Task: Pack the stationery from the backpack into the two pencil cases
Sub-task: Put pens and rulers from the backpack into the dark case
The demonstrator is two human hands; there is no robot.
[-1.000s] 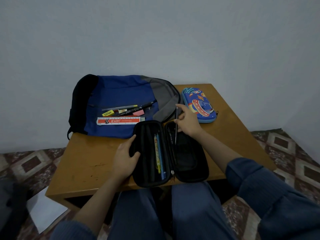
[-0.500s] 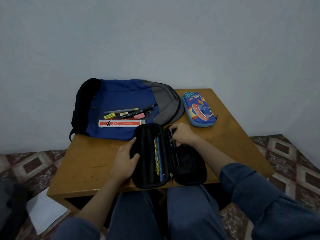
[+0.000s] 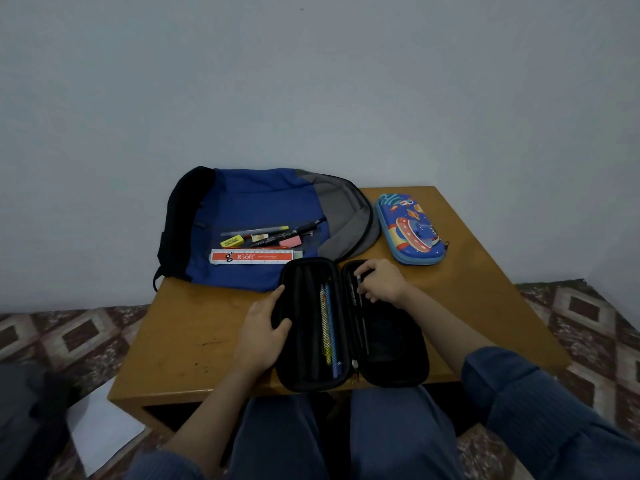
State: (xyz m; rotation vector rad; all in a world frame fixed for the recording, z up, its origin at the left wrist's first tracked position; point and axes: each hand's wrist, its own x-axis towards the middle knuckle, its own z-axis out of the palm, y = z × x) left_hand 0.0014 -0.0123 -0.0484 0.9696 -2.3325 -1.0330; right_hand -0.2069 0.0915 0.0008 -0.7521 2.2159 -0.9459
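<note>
Writing: the red-and-white ruler [image 3: 255, 256] on the backpack [image 3: 263, 199] read "g'soft"; the yellow eraser's [image 3: 231, 242] print was too small to read.
Left hand [image 3: 263, 330]: gripped the left rim of the open black pencil case [image 3: 391, 337] at the table's [image 3: 194, 327] near edge.
Right hand [image 3: 381, 284]: pinched a thin dark pen [image 3: 360, 306] inside the case's right half.
Blue pencil case [image 3: 410, 233]: lay closed near the far right corner.

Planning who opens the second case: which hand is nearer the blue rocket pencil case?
Right. The right hand, pinching a pen in the black case, sits just in front of the blue rocket pencil case; the left hand holds the black case's left edge, farther off.
</note>
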